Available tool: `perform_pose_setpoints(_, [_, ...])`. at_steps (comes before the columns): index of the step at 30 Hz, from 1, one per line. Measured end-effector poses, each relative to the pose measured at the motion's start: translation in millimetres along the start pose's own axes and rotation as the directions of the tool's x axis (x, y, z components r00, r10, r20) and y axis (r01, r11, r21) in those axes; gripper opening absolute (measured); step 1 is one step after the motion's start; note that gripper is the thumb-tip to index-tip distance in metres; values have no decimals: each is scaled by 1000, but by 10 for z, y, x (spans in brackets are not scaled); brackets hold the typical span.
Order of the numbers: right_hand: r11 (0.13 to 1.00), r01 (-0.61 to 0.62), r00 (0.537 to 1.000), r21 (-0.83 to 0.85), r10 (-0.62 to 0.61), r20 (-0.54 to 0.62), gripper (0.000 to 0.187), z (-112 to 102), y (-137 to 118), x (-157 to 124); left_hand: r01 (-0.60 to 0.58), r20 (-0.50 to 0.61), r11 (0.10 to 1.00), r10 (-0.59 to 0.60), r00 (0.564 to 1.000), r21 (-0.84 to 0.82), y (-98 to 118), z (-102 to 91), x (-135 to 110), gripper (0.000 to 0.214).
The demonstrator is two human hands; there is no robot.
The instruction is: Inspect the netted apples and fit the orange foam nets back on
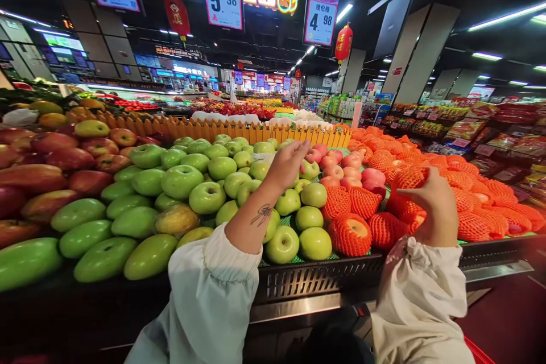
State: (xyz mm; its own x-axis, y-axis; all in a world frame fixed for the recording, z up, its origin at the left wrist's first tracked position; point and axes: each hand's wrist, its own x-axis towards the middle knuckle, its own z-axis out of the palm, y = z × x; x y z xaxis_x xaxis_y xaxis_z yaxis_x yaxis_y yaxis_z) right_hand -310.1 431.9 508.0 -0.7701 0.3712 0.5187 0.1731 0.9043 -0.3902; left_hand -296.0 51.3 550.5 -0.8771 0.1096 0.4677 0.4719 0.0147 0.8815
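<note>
My left hand (290, 162) reaches over the green apples (214, 197), its fingers stretched forward and to the right. Just past its fingertips are a yellow-green apple (310, 170) and a group of pink-red apples (352, 162); I cannot tell whether the hand touches any of them. Farther right, my right hand (437, 205) hovers above fruit in orange foam nets (390, 230). Its thumb points left, spread apart from the raised fingers. A netted fruit (412, 177) shows behind the gap between thumb and fingers, and no fruit is visibly gripped.
Red apples (70, 151) are piled at the left. A black slotted display edge (307, 280) runs along the front. Behind the fruit stands a low yellow picket fence (243, 133). Price signs (323, 8) hang overhead, and packaged goods (469, 125) fill shelves at the right.
</note>
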Motion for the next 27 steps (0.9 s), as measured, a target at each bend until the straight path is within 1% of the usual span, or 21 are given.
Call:
perform_pose_setpoints(2, [999, 2, 993, -37, 3, 115, 90, -6, -65, -44, -12, 1, 1000, 12, 1000, 1, 8, 4, -10, 34])
perform_pose_setpoints(5, [997, 76, 942, -28, -63, 329, 95, 108, -109, -32, -4, -3, 1000, 4, 1000, 15, 37, 7, -26, 37])
perform_pose_setpoints(7, [986, 148, 910, -78, -105, 402, 100, 202, -98, -10, 5, -10, 1000, -5, 1000, 29, 52, 7, -30, 38])
perform_pose_setpoints(9, [965, 210, 884, -155, -119, 451, 106, 253, -72, 9, 8, -15, 999, -8, 1000, 31, 54, 5, -28, 39])
perform_pose_setpoints(13, [920, 256, 828, -298, -50, 559, 112, 247, -68, 35, -3, 0, 1000, 3, 1000, 25, 19, -5, -18, 41])
perform_pose_setpoints(15, [880, 268, 823, -393, 3, 568, 112, 248, -113, 43, -2, 9, 999, 1, 1000, 38, 4, -12, -16, 43])
perform_pose_setpoints(18, [815, 262, 844, -517, 66, 532, 109, 270, -208, 51, 14, 21, 999, -16, 1000, 50, 9, -14, -20, 44])
perform_pose_setpoints(20, [794, 276, 832, -541, 84, 548, 110, 249, -280, 48, 27, 23, 998, -28, 999, 52, 28, -7, -27, 44])
perform_pose_setpoints(22, [780, 302, 821, -548, 79, 565, 112, 163, -382, 23, 39, 23, 998, -40, 999, 57, 54, 1, -36, 44])
perform_pose_setpoints(23, [775, 308, 830, -552, 65, 554, 113, 95, -456, -1, 47, 23, 997, -48, 999, 58, 65, 5, -40, 43])
perform_pose_setpoints(24, [776, 306, 850, -551, 38, 525, 116, 17, -549, -32, 53, 24, 997, -55, 998, 58, 74, 7, -43, 43])
perform_pose_setpoints(25, [789, 301, 877, -536, -8, 480, 119, -65, -663, -67, 58, 26, 997, -60, 998, 56, 79, 7, -44, 42])
perform_pose_setpoints(27, [848, 298, 924, -438, -141, 356, 120, -198, -940, -128, 62, 31, 997, -63, 998, 51, 67, 2, -37, 41])
